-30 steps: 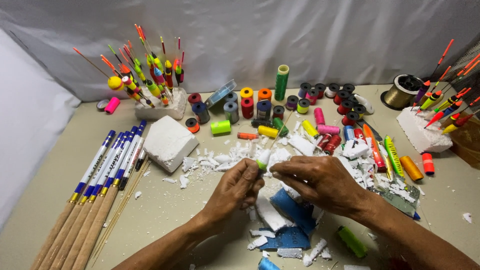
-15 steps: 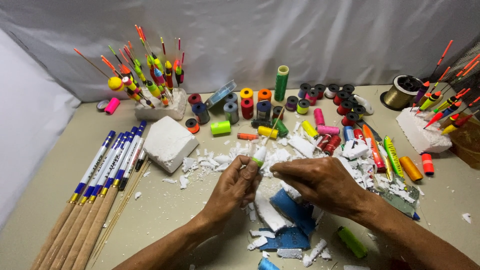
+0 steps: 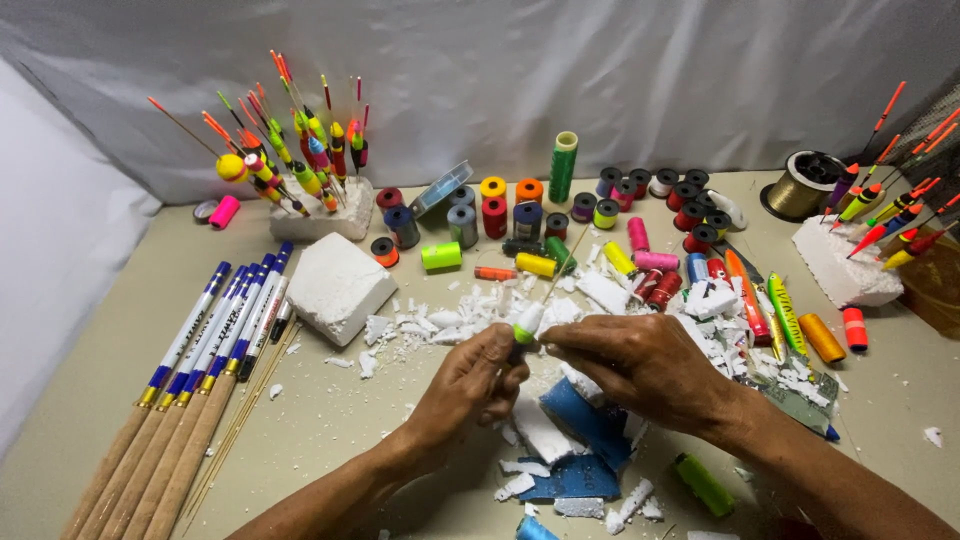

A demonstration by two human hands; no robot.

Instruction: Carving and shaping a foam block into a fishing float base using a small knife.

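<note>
The left hand (image 3: 470, 385) pinches the float (image 3: 527, 322) upright, its stick slanting toward the table's far edge; right fingertips (image 3: 552, 337) close on its base.

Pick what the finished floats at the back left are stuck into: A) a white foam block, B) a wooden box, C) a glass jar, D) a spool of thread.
A: the bright floats stand with their stems pushed into a white foam block on the table.
</note>
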